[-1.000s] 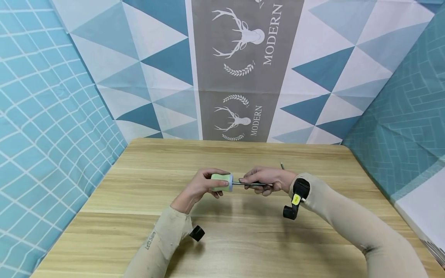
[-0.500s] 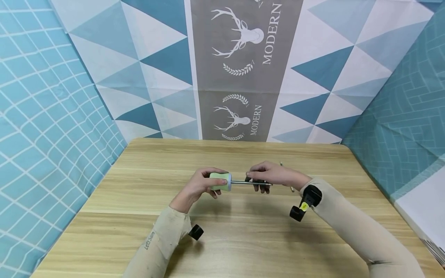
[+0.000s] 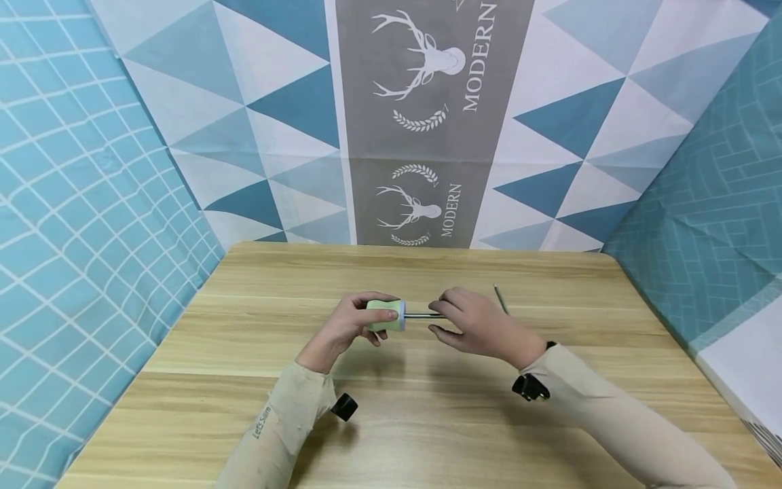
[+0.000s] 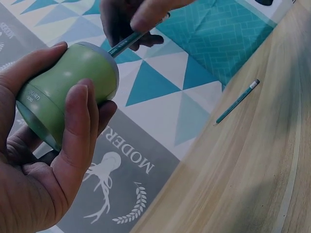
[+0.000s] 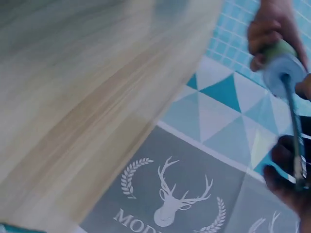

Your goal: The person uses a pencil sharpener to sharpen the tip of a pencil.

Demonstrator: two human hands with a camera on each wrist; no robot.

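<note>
My left hand (image 3: pixel 348 326) grips a light green pencil sharpener (image 3: pixel 383 316) with a pale blue rim. Its fingers and thumb wrap the body in the left wrist view. A dark green pencil (image 4: pixel 126 44) sticks out of the sharpener's end toward my right hand (image 3: pixel 479 326). That hand is around the pencil's free part, thumb and fingers spread with a gap between their tips in the head view. In the right wrist view the pencil (image 5: pixel 294 126) passes between the thumb and fingers; contact is blurred. The pencil's far end is hidden by the hand in the head view.
A second green pencil (image 3: pixel 501 299) lies on the wooden table (image 3: pixel 415 421), behind my right hand. Patterned cloths (image 3: pixel 256 122) stand behind and at both sides. A white surface (image 3: pixel 748 370) borders the table's right edge.
My right hand has loosened from the pencil and turned over, its back now facing up and its thumb toward me. The left hand and sharpener have stayed nearly still.
</note>
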